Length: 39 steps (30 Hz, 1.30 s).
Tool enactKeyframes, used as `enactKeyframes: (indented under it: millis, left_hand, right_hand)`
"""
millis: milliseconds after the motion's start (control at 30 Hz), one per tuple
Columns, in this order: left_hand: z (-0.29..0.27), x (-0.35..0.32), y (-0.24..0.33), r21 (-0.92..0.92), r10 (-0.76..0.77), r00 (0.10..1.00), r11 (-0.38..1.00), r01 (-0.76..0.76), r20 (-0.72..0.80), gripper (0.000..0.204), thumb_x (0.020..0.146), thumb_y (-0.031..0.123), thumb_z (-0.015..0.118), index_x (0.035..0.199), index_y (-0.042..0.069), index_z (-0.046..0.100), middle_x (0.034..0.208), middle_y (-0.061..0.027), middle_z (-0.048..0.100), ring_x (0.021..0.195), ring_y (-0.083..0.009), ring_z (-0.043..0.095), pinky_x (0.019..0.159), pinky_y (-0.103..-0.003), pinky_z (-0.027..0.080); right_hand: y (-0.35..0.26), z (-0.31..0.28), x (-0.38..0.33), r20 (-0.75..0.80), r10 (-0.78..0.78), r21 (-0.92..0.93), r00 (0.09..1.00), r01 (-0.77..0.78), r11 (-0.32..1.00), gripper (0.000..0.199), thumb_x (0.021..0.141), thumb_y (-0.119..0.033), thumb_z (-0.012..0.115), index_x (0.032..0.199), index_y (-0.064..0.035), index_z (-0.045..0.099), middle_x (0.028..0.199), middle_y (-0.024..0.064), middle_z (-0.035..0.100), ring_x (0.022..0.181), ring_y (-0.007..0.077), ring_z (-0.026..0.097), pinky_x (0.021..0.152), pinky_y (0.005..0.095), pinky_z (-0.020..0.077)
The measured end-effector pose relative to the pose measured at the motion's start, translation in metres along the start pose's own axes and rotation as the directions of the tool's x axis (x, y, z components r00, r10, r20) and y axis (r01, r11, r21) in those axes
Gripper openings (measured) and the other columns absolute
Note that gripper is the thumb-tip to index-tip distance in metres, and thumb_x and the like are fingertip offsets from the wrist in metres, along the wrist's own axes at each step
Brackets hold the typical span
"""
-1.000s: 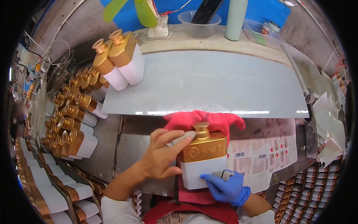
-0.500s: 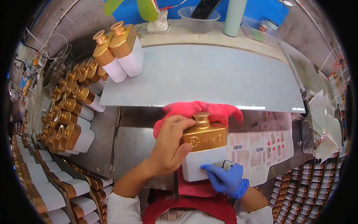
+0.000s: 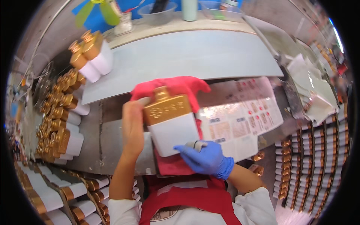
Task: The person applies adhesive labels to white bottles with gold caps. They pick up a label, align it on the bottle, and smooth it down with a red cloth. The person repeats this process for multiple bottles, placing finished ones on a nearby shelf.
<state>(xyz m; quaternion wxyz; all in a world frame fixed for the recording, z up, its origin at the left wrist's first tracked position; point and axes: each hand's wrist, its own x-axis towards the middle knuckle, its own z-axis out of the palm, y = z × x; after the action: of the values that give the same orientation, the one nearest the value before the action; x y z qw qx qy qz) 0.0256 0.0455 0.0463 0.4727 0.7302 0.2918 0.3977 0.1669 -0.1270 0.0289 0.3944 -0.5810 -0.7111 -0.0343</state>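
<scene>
A: Where's the bottle, and what has hold of it?

B: Gold-shouldered white bottle (image 3: 173,137), neck up, slightly tilted, over the middle of the table's near edge. Red cloth (image 3: 193,88) behind and under it. Can't tell if its base bears on the cloth. Right hand (image 3: 208,157), blue-gloved, grips the lower right corner, a finger laid across the front; grey wad (image 3: 197,144) at its fingers.

A: And the left hand (image 3: 132,125)?

B: Bare, narrow, fingers together, seen edge-on along the bottle's left side. Small pale piece (image 3: 144,101) at its fingertips, by the gold shoulder. Image soft there; can't tell if the hand grips or only rests.

A: What crowds the work?

B: Left end of the table (image 3: 86,150): a packed cluster of like bottles (image 3: 67,129). Right of the cloth: a printed sheet (image 3: 240,129), reaching the near edge. Far side: a long grey board (image 3: 180,56), the cloth bunched by its near edge. A pair of bottles (image 3: 92,58) stands at the board's left end.

A: Farther out?

B: Ledge behind the board: green-bladed fan (image 3: 92,13), clear bowl (image 3: 157,15), pale green cylinder (image 3: 189,10), clear tub (image 3: 221,14). Crumpled white sheets (image 3: 311,88) beyond the table's right end. Racked bottles (image 3: 317,161) below its near right corner, more rows (image 3: 45,195) below the near left.
</scene>
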Motion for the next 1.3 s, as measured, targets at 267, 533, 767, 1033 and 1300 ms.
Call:
enactKeyframes:
  millis: [267, 533, 767, 1033, 1300]
  left_hand:
    - [0.004, -0.099, -0.023, 0.200, 0.090, 0.993, 0.974, -0.103, 0.073, 0.092, 0.073, 0.034, 0.082, 0.143, 0.002, 0.032, 0.140, -0.0185, 0.038, 0.121, -0.0286, 0.044, 0.096, -0.041, 0.042]
    - [0.028, -0.100, -0.016, 0.315, -0.066, 0.998, 0.947, 0.062, 0.002, 0.117, 0.054, 0.003, 0.087, 0.151, 0.007, 0.021, 0.137, -0.0159, 0.037, 0.121, -0.0281, 0.045, 0.101, -0.040, 0.040]
    - [0.028, -0.103, -0.025, 0.322, -0.072, 0.997, 0.943, 0.081, -0.039, 0.117, 0.053, 0.003, 0.087, 0.150, 0.006, 0.022, 0.134, -0.0174, 0.039, 0.121, -0.0297, 0.045, 0.101, -0.039, 0.038]
    - [0.029, -0.107, -0.037, 0.250, -0.062, 0.997, 0.965, 0.072, -0.047, 0.119, 0.053, 0.009, 0.091, 0.150, 0.001, 0.021, 0.139, -0.0180, 0.037, 0.125, -0.0312, 0.042, 0.106, -0.040, 0.033]
    - [0.029, -0.107, -0.039, 0.219, -0.061, 0.997, 0.973, 0.069, -0.042, 0.119, 0.054, 0.008, 0.090, 0.150, 0.001, 0.020, 0.144, -0.0176, 0.033, 0.132, -0.0308, 0.038, 0.109, -0.040, 0.029]
  right_hand:
    - [0.002, -0.077, -0.099, 0.132, 0.818, 0.238, 0.559, -0.819, 0.522, 0.011, 0.086, -0.010, 0.065, 0.093, -0.0088, 0.073, 0.079, 0.0056, 0.070, 0.073, 0.0100, 0.065, 0.062, 0.0257, 0.0500]
    - [0.056, -0.114, -0.136, -0.168, 0.806, -0.294, 0.568, -0.809, 0.509, 0.031, 0.090, -0.012, 0.058, 0.120, -0.0141, 0.065, 0.085, 0.0155, 0.061, 0.070, 0.0248, 0.062, 0.066, 0.0351, 0.0503]
    - [0.089, -0.130, -0.140, -0.242, 0.778, -0.508, 0.579, -0.759, 0.407, 0.043, 0.088, -0.012, 0.054, 0.130, -0.0212, 0.058, 0.095, 0.0178, 0.060, 0.083, 0.0326, 0.063, 0.071, 0.0410, 0.0512]
    - [0.079, -0.118, -0.159, -0.120, 0.859, -0.600, 0.498, -0.726, 0.337, 0.052, 0.083, -0.005, 0.052, 0.133, -0.0190, 0.055, 0.112, 0.0162, 0.056, 0.097, 0.0317, 0.060, 0.075, 0.0392, 0.0520]
    - [0.058, -0.105, -0.154, -0.098, 0.863, -0.605, 0.495, -0.718, 0.343, 0.056, 0.080, -0.001, 0.048, 0.134, -0.0149, 0.054, 0.113, 0.0165, 0.055, 0.093, 0.0331, 0.060, 0.074, 0.0411, 0.0513]
